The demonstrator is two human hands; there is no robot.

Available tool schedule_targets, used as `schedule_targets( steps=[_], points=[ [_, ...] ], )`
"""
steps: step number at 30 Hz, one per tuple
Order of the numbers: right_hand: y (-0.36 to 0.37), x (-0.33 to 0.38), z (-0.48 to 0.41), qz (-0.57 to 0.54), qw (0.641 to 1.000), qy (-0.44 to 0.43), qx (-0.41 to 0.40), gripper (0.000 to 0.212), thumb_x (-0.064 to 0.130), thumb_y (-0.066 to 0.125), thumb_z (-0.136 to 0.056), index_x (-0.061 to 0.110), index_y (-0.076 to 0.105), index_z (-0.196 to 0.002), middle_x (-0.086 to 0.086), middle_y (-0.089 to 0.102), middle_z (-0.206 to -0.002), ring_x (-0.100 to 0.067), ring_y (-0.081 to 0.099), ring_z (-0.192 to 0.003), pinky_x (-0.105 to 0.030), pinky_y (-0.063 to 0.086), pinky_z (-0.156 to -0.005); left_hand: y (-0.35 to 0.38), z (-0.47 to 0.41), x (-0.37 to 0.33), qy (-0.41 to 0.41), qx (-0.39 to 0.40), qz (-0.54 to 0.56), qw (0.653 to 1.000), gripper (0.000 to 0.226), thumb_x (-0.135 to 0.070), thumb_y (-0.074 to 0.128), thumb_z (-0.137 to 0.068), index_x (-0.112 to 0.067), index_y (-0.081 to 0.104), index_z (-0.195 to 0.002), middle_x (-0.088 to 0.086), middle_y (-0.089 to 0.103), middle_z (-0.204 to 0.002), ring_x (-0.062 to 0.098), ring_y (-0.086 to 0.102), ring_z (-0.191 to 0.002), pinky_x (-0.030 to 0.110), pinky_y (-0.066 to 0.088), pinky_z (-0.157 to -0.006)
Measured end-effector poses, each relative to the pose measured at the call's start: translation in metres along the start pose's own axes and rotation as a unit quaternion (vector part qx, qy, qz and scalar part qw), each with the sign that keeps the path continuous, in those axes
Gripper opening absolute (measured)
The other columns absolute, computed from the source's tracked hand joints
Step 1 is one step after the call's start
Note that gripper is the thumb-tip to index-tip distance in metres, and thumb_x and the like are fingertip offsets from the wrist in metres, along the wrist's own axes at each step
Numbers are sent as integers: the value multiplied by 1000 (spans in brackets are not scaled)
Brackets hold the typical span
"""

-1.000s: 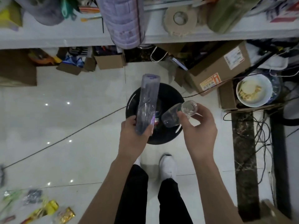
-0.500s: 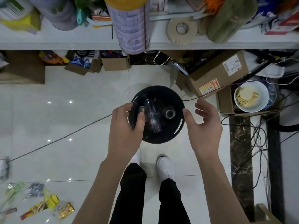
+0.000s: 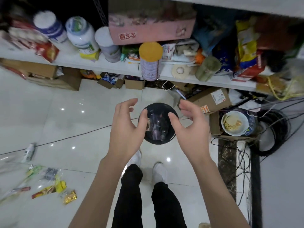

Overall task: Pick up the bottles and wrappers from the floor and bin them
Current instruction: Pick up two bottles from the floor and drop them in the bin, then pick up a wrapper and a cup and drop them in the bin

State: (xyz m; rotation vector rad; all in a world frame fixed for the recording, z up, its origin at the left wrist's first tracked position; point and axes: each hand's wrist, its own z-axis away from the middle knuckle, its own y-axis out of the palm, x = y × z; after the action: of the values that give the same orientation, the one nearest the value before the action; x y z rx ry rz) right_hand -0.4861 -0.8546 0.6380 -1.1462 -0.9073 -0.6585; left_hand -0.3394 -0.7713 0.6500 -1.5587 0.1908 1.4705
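My left hand (image 3: 126, 127) and right hand (image 3: 191, 129) hover over the black bin (image 3: 171, 112), each grip open and empty. Clear bottles (image 3: 157, 127) lie inside the bin. Wrappers (image 3: 49, 186) and one bottle (image 3: 29, 152) lie on the floor (image 3: 82, 129), left.

hands: left (image 3: 126, 127), right (image 3: 190, 129) now empty, spread | bottles (image 3: 158, 127) dropped into bin (image 3: 171, 111)
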Motion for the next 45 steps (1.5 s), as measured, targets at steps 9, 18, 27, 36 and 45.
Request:
schedule_targets(
  steps=[9,18,27,36,45],
  points=[
    [-34,116,66,-19,989,-106,99,44,27,79,-89,24,63,-130,13,61,-119,6,57,-114,-5,39,-95,-104,85,-65,20,-86,-7,996,38,-39,59,-96,-27,54,-132,-16,53,-127,-2,52,-114,9,42,-85],
    [16,178,115,10,947,-206,247,41,31,76,-90,33,61,-128,22,60,-121,3,56,-115,2,34,-90,-185,160,-22,-44,-213,9,976,33,-39,58,-96,-31,56,-128,-17,52,-124,-3,52,-116,4,36,-89],
    [149,220,205,43,869,-267,414,44,26,78,-90,29,60,-129,16,60,-122,3,56,-114,3,34,-88,-280,237,91,-184,-352,36,917,30,-37,59,-97,-30,57,-126,-19,51,-122,0,52,-117,12,38,-96],
    [307,221,339,90,768,-316,550,45,25,80,-87,28,61,-128,14,61,-120,0,59,-111,-2,37,-91,-365,331,216,-314,-462,41,828,29,-35,60,-96,-27,59,-124,-15,53,-120,-2,53,-110,27,45,-96],
    [434,167,392,121,716,-316,611,47,32,78,-87,26,61,-131,16,61,-126,-3,60,-114,0,38,-90,-388,363,339,-394,-486,52,779,33,-33,60,-96,-24,58,-127,-10,54,-124,5,53,-113,4,34,-90]
  ],
)
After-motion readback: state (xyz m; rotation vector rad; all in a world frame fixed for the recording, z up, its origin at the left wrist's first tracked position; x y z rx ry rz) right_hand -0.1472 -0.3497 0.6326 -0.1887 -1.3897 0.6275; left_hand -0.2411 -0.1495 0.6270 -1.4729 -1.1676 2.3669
